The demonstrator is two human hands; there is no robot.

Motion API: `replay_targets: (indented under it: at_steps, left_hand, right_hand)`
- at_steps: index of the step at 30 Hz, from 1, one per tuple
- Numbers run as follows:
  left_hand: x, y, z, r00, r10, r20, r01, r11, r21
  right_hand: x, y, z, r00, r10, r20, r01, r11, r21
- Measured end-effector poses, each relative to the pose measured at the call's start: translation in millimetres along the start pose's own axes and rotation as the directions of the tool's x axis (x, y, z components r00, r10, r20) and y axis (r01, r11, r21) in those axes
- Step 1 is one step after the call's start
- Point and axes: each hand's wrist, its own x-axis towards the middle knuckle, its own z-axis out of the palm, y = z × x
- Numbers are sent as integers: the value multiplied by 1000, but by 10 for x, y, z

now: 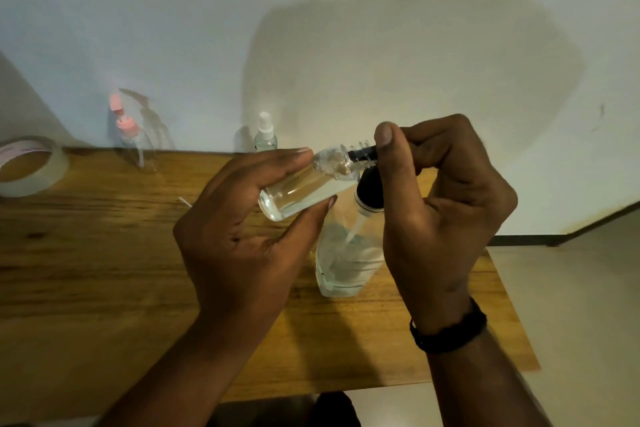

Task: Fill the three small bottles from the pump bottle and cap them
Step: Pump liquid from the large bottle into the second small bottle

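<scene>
My left hand (242, 229) holds a small clear bottle (304, 189) tilted, its threaded neck pointing right, with some clear liquid inside. My right hand (440, 198) grips the black pump head (367, 180) of the clear pump bottle (349, 253), which stands on the wooden table (104, 270). The black nozzle reaches into the small bottle's mouth. Another small bottle with a white spray cap (265, 133) stands at the table's back edge. A third small bottle with a pink flip cap (133, 135) stands farther left.
A roll of clear tape (29, 165) lies at the table's far left. A white wall runs right behind the table. The table's right edge drops off to pale floor. A thin white straw-like piece (185, 202) lies near my left hand.
</scene>
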Motion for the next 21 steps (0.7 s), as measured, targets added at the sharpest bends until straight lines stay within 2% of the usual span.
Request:
replay_targets:
  at_steps: [10, 21]
  left_hand:
    - [-7, 0, 11, 1000, -25, 6, 25, 998, -54]
    - [-10, -12, 5, 1000, -20, 11, 20, 998, -53]
  right_hand:
    - [56, -24, -40, 998, -57, -4, 57, 997, -50]
    - [70, -18, -45, 999, -40, 13, 40, 998, -56]
